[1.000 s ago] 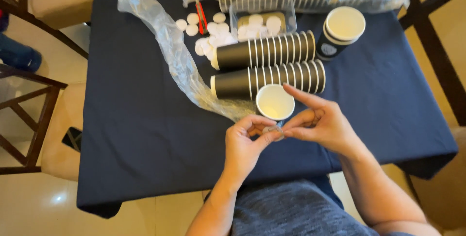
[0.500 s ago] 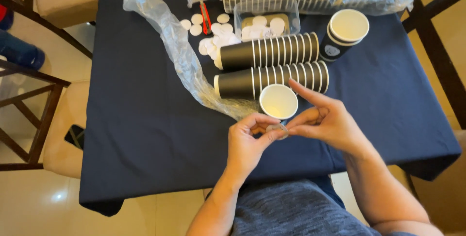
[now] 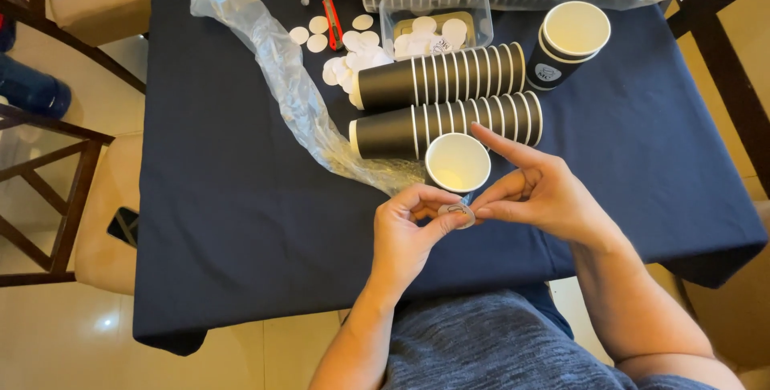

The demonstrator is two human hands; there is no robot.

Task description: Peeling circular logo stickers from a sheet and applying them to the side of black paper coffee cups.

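Left hand [image 3: 409, 233] and right hand [image 3: 541, 193] both pinch one small round sticker [image 3: 459, 213] between fingertips, near the desk's [image 3: 241, 197] front edge. A single paper cup [image 3: 457, 163] stands upright just behind, within easy reach.

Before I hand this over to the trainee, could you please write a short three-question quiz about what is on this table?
1. True or false: the single cup near the hands stands upright, mouth up.
2. How many rows of stacked black cups lie on the tablecloth, outside the bag?
3. What do the left hand and right hand pinch: A a round sticker, B a knife, C a lid?

Key: 1 true; 2 two; 3 A.
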